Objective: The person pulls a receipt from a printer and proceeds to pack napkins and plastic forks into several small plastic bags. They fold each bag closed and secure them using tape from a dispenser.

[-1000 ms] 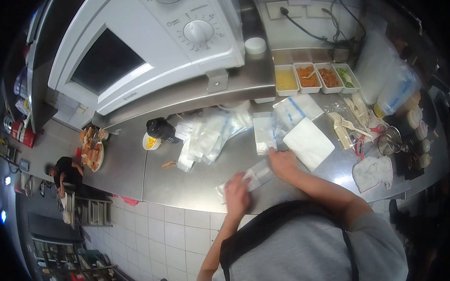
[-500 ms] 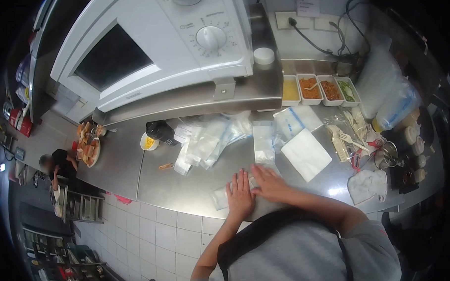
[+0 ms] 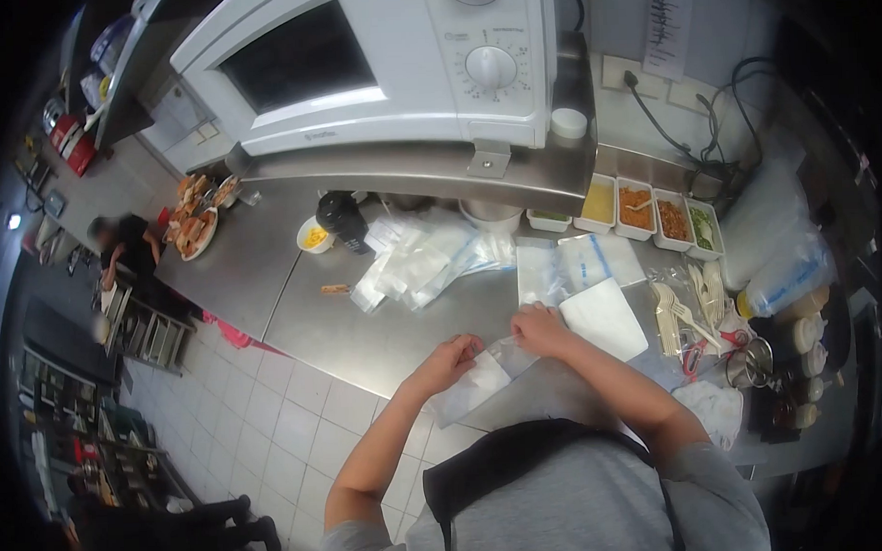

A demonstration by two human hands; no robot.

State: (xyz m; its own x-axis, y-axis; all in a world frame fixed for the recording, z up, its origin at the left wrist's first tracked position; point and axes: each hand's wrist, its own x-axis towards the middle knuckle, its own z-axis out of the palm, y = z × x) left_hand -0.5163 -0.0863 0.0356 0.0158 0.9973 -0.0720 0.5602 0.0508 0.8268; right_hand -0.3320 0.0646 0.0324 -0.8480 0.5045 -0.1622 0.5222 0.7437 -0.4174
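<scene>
— Over the near edge of the steel tabletop (image 3: 365, 327), what have we got?

— Both hands are up off the surface with a clear plastic bag (image 3: 474, 381) between them. The left hand (image 3: 449, 358) is closed, pinching the bag's top edge on its side; the right hand (image 3: 538, 328) is closed too, fingers nipping the other corner of that edge. The bag hangs down and toward the person's body, slanted, with something white showing inside or behind it; I can't tell which.

— And around the hands?

— Just beyond the right hand lies a white folded sheet (image 3: 603, 318), flat on the tabletop, near the hand but apart from it. Behind that, more flat bags with blue print (image 3: 581, 263). Further left, a loose heap of clear bags (image 3: 416, 267) spreads under the shelf.

— The shelf?

— A steel shelf carrying a white microwave (image 3: 385, 59). To its right, a row of small white tubs (image 3: 652, 210) with yellow, orange, reddish and green fillings. Near those, pale disposable forks (image 3: 680, 306) lie in a bunch, and a crumpled white cloth (image 3: 713, 407) sits at the right edge.

— Anything on the left?

— A black bottle (image 3: 344, 221) beside a small cup of something yellow (image 3: 313, 237), and well apart, a plate of food (image 3: 198, 221) by a person in black (image 3: 124, 250) down at the far counter.
</scene>
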